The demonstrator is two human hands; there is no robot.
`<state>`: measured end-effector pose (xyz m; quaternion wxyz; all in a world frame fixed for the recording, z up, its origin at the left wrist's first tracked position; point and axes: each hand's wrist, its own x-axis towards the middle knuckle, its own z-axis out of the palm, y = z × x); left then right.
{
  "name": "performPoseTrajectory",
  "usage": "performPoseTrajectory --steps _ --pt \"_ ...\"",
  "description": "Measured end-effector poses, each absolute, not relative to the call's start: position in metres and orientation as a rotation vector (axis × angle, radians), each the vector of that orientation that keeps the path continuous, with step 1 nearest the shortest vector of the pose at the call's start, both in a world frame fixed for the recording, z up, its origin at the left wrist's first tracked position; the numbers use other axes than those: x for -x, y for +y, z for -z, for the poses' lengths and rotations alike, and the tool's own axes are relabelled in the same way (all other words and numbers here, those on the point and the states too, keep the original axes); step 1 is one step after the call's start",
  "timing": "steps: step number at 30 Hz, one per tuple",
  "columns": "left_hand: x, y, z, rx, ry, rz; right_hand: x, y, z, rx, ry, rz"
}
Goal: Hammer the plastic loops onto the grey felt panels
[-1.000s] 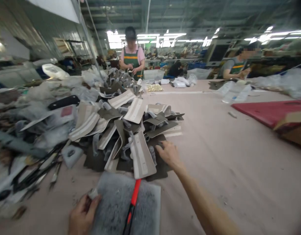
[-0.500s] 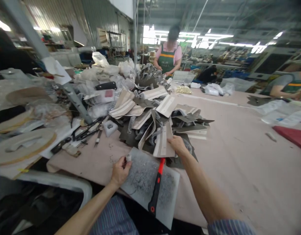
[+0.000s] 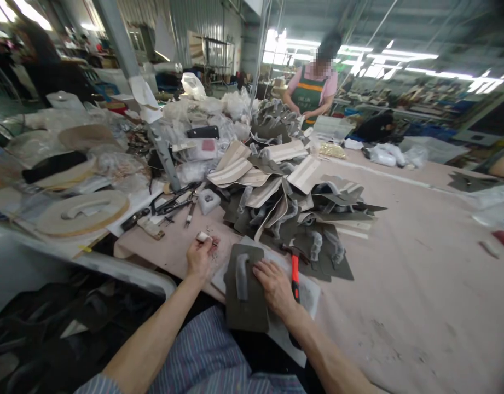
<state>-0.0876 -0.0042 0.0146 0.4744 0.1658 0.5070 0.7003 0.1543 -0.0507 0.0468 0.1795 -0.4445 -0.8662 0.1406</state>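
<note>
A small white scrap (image 3: 203, 237) is pinched between the fingertips of the left hand (image 3: 199, 258), while the right hand (image 3: 274, 287) is laid open and flat on a dark synthetic panel (image 3: 245, 312), which rests on a grey board (image 3: 308, 298) beside a red-handled hammer (image 3: 295, 276). The panel is judged light, thin and semi-stiff, best taken by its bare edge, clear of the raised grey strip (image 3: 242, 276). Beyond, a heap of cut panels (image 3: 293, 191) is piled, and a co-worker in a green apron (image 3: 311, 93) is seen past the far end of the table (image 3: 399, 284).

A pale pink factory surface (image 3: 403, 290) bears a heap of dark grey and cream cut panels (image 3: 295, 189), a red-handled hammer (image 3: 295, 278) on a grey board (image 3: 310, 300), and scattered hand tools (image 3: 173, 205).
</note>
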Motion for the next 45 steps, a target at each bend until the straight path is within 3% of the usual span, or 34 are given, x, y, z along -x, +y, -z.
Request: performPoseTrajectory --steps 6,13,19,22,27,30,34,37,45 --pt "0.067 0.002 -0.023 -0.878 1.078 -1.469 -0.165 -0.045 -0.027 1.155 -2.856 -0.472" --pt "0.032 0.011 -0.003 -1.103 1.023 -1.243 -0.162 -0.068 -0.034 1.333 -2.738 -0.357" --pt "0.037 0.008 -0.002 -1.085 1.033 -1.220 -0.219 -0.065 -0.053 2.028 -2.232 -0.002" --pt "0.037 0.007 -0.006 -1.128 1.057 -1.166 -0.250 -0.056 -0.046 2.352 -2.121 -0.216" --pt "0.036 0.008 -0.005 -1.147 1.075 -1.123 -0.268 -0.043 -0.034 2.440 -1.946 -0.778" --pt "0.036 0.010 0.000 -1.148 1.084 -1.125 -0.255 -0.038 -0.048 2.369 -1.943 -0.653" --pt "0.036 0.012 0.004 -1.166 1.094 -1.145 -0.197 -0.044 -0.077 1.747 -2.084 -0.217" --pt "0.036 0.012 0.004 -1.189 1.110 -1.138 -0.140 -0.062 -0.072 1.444 -2.225 -0.414" --pt "0.036 0.010 0.004 -1.140 1.060 -1.103 -0.093 -0.118 -0.022 1.490 -2.386 -0.523"
